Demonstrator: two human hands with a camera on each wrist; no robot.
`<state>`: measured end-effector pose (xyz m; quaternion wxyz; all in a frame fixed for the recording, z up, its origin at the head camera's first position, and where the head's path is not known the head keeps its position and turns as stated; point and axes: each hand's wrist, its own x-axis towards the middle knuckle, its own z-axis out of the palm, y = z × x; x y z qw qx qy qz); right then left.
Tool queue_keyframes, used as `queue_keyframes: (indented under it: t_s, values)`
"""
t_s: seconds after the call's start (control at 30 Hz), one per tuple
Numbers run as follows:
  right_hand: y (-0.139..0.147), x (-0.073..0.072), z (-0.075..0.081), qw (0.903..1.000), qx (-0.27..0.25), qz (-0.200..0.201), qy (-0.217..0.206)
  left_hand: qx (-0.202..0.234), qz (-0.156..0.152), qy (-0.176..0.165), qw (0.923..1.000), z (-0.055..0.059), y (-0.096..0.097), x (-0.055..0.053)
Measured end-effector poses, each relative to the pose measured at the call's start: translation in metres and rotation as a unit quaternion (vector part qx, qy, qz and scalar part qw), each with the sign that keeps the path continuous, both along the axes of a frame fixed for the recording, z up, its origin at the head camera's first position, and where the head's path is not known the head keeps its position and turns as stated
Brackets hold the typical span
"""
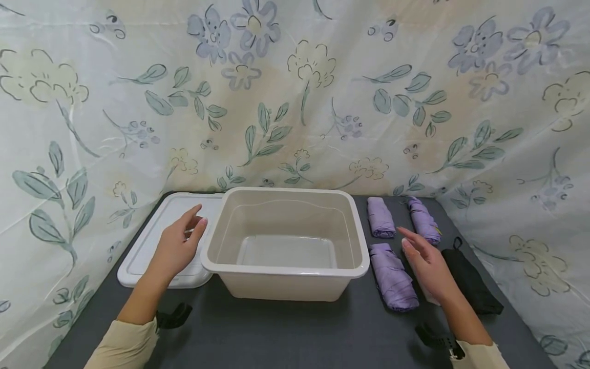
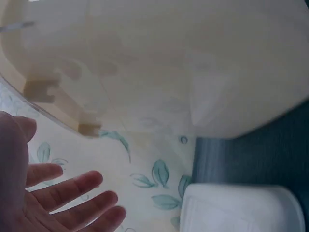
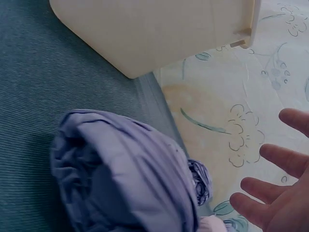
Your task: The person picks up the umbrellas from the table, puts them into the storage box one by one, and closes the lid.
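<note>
A cream plastic tub stands in the middle of the table with its inside bare. Over the white lid to its left, my left hand hovers with relaxed fingers, holding nothing; the left wrist view shows those fingers spread beside the tub wall. My right hand is held above the right side, fingers loosely extended and nothing in them. Near it lie rolled purple cloth bundles: a front one, a back one and a far-right one. The front bundle fills the right wrist view's lower part.
A black pouch with a small loop lies to the right of my right hand. Floral curtain hangs behind and at both sides of the dark grey table. The tub's rim overlaps the lid's right edge in the head view.
</note>
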<state>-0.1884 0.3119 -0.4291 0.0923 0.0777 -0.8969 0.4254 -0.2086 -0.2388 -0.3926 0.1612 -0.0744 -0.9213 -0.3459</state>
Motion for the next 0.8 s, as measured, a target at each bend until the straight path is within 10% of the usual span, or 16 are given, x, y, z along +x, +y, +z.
queue_keyframes:
  t_s: [0.3, 0.8]
  values:
    - [-0.004, 0.002, -0.007, 0.9986, 0.012, -0.027, -0.044, 0.072, -0.023, -0.072, 0.9945, 0.005, -0.001, 0.002]
    - [-0.003, -0.003, -0.021, 0.9935, 0.066, 0.038, -0.085, 0.199, -0.100, -0.205, 0.9531, 0.019, -0.005, 0.000]
